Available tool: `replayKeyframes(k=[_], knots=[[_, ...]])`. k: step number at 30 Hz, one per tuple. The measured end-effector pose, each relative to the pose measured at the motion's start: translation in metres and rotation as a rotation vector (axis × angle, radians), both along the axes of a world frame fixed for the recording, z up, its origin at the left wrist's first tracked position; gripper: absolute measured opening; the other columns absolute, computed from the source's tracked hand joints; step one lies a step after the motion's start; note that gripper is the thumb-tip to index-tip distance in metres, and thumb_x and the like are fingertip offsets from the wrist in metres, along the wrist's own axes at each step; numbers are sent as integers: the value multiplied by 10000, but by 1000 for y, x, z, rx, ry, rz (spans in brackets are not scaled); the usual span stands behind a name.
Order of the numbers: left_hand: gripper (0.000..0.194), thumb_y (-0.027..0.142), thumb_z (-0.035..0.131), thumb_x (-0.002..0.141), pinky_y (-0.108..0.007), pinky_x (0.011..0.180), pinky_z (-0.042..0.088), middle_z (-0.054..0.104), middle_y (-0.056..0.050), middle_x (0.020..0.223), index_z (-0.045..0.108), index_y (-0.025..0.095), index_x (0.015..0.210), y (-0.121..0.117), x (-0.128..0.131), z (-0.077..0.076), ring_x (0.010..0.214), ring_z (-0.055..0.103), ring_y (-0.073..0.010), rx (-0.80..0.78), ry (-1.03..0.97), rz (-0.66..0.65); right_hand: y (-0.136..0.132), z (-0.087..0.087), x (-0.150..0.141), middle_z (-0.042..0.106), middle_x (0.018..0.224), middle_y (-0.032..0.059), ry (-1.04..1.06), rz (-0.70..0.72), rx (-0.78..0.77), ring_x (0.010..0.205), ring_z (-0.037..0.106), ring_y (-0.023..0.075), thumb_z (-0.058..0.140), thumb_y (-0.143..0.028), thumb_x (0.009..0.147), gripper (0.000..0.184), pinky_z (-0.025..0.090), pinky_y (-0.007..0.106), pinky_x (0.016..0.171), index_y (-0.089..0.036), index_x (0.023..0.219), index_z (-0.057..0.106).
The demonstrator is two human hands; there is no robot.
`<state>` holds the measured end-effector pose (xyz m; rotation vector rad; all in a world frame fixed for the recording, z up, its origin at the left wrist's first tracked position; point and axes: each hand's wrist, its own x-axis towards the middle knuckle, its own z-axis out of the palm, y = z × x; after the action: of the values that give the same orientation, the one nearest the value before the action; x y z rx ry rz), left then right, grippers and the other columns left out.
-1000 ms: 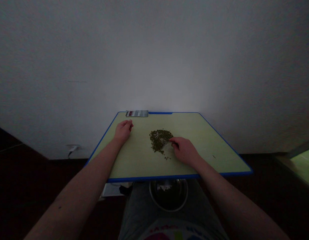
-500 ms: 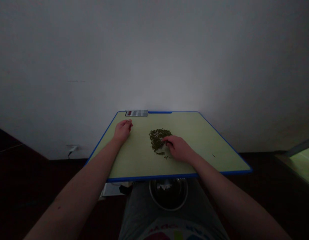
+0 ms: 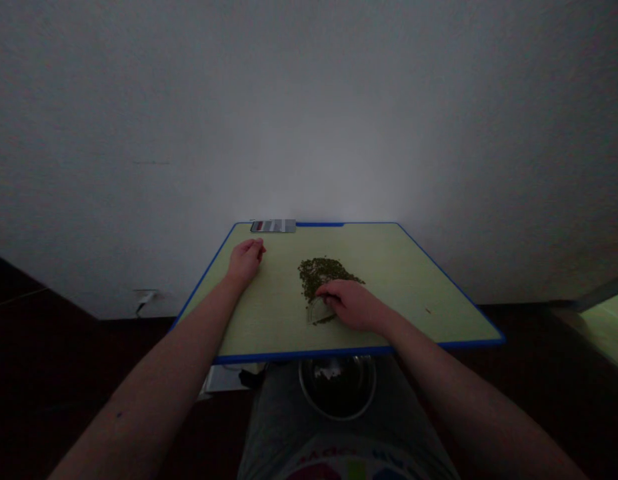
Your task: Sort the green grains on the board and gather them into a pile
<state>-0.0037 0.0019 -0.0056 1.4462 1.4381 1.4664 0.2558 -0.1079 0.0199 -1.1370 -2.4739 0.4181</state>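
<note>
Centrally on a pale green counter point(image 3: 393, 280) with a blue rim lies a loose heap point(image 3: 320, 275) of small dark green grains, their exact kind impossible to make out in the dim light. The person's right hand point(image 3: 351, 305) lies low across the near side of the heap, partly closed, with curved fingers point(image 3: 329, 298) among the grains; whether they have hold of any cannot be told. The left hand point(image 3: 245, 261) rests on bare counter to the left of the heap, loosely curled, with nothing visible in it. Near the far edge lies what looks like a phone point(image 3: 273, 226), its face blurred. Beyond the near rim, a steel bowl point(image 3: 337, 390) appears to sit in the person's lap.

A hurried sweep of the right hand could scatter grains, and the rim looks too low to stop them from rolling off onto the dark floor. A knock from a knee could also jolt the counter.

The right hand hides part of the heap. A pale, glassy patch beside it is hard to read, and the bowl's dark interior shows no clear contents. The counter's supports are out of sight.
</note>
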Motion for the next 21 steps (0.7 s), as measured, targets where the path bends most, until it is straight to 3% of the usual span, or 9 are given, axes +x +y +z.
replayKeyframes(k=[11, 21], knots=[[326, 443, 470, 738, -218, 395, 276, 413, 37, 429, 521, 171, 568, -3, 1, 1, 377, 348, -76, -2, 25, 21, -18, -1, 20, 661, 1024, 63, -49, -30, -88, 919, 596, 193, 461, -177, 790, 332, 430, 309, 806, -192, 1081, 620], [323, 441, 463, 737, -222, 402, 277, 410, 32, 437, 508, 172, 565, -3, 1, 2, 394, 358, -83, -3, 6, 10, -31, -1, 37, 662, 1013, 54, 78, -72, -236, 905, 597, 194, 470, -183, 788, 312, 449, 324, 795, -193, 1055, 631]])
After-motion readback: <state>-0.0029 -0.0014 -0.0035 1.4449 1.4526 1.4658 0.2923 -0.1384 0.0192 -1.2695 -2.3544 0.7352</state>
